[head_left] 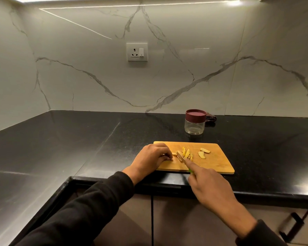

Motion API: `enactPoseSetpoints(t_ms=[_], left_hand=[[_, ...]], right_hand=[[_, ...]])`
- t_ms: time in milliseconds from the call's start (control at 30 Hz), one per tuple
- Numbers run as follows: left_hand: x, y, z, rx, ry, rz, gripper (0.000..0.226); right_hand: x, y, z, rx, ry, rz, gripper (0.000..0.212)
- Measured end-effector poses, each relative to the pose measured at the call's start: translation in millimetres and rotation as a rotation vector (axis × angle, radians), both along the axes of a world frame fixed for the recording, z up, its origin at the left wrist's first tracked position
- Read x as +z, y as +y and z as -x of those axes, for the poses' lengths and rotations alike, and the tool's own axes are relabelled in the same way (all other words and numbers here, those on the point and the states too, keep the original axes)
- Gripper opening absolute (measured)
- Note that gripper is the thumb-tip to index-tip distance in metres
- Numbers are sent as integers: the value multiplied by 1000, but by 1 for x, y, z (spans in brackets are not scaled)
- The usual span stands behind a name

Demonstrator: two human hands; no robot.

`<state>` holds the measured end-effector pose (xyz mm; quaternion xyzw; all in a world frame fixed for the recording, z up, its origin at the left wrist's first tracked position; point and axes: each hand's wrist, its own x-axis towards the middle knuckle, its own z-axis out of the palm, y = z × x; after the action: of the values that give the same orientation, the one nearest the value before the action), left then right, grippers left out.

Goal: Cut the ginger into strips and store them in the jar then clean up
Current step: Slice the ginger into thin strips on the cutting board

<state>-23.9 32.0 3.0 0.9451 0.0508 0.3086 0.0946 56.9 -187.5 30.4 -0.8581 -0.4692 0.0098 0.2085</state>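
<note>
While my left hand (150, 156) pinches a ginger piece (174, 154) with curled fingers on the cutting board (215, 162), my right hand (207, 183) grips the knife (181, 158); strips (187, 153) beside blade; lidded jar (195, 121) behind on worktop (78, 139).

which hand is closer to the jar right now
Right. The right hand grips the knife at the board's near edge, below the jar. The left hand holds ginger farther to the jar's left.
</note>
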Motion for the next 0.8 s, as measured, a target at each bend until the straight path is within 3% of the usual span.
enactPoseSetpoints(t_ms=[800], left_hand=[[-2, 0, -1, 46, -25, -44, 8]], right_hand=[[0, 43, 1, 68, 10, 45, 53]])
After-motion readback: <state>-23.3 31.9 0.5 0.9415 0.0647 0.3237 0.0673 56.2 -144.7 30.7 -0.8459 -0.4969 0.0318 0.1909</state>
